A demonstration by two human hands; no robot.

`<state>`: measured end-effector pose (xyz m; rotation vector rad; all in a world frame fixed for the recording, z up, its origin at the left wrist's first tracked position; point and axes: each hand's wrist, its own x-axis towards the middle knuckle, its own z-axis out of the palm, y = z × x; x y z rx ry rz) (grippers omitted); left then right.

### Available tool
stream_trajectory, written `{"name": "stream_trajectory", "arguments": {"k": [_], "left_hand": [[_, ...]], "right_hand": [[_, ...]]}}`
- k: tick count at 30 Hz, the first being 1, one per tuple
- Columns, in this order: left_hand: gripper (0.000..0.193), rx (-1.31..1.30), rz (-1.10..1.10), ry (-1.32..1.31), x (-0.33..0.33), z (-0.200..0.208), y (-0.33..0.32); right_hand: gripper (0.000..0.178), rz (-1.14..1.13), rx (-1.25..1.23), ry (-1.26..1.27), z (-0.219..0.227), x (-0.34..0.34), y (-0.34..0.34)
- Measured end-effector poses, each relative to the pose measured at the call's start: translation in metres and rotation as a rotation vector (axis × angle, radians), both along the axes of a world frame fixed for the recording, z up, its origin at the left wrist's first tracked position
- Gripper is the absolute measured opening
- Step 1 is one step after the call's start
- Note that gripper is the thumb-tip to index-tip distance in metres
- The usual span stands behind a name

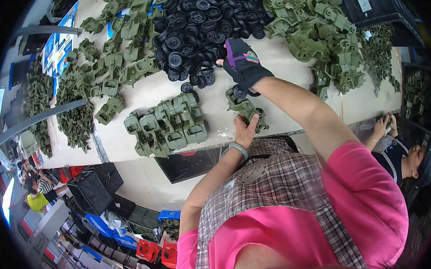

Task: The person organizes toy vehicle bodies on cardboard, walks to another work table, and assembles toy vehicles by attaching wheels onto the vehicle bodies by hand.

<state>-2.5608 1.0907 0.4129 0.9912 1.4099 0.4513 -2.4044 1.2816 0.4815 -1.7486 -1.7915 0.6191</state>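
Note:
My left hand (pixel 245 132), bare with a band at the wrist, grips the near end of an olive-green plastic toy vehicle body (pixel 242 105) lying on the table. A black wheel (pixel 239 91) sits at the far end of that body, under my right wrist. My right hand (pixel 242 62), in a black and purple glove with the thumb tip bare, reaches to the right edge of a big heap of black toy wheels (pixel 196 29). Its other fingertips are hidden, so whether it holds a wheel does not show. One loose wheel (pixel 186 87) lies near the heap.
A row of green vehicle bodies (pixel 169 125) stands left of my left hand. More green parts (pixel 114 66) spread at left, others (pixel 323 38) at right. Small green pieces (pixel 75 122) form piles. A black crate (pixel 382 16) is at far right. Another person's hands (pixel 384 127) work at right.

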Motion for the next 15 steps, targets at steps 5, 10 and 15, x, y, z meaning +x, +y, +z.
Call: {"name": "stream_trajectory", "arguments": {"k": [5,10,15], "left_hand": [[0.083,-0.089,0.074,-0.099,-0.023,0.029,0.002],[0.082,0.56,-0.288,0.375,-0.044,0.082,0.038],[0.082,1.114,-0.865,0.598,-0.028,0.079,0.103]], "right_hand": [[0.046,0.032,-0.195,0.073,-0.008,0.023,0.005],[0.043,-0.014,0.003,0.233,-0.012,0.057,-0.045],[0.025,-0.015,-0.374,0.374,-0.004,0.096,-0.108]]}}
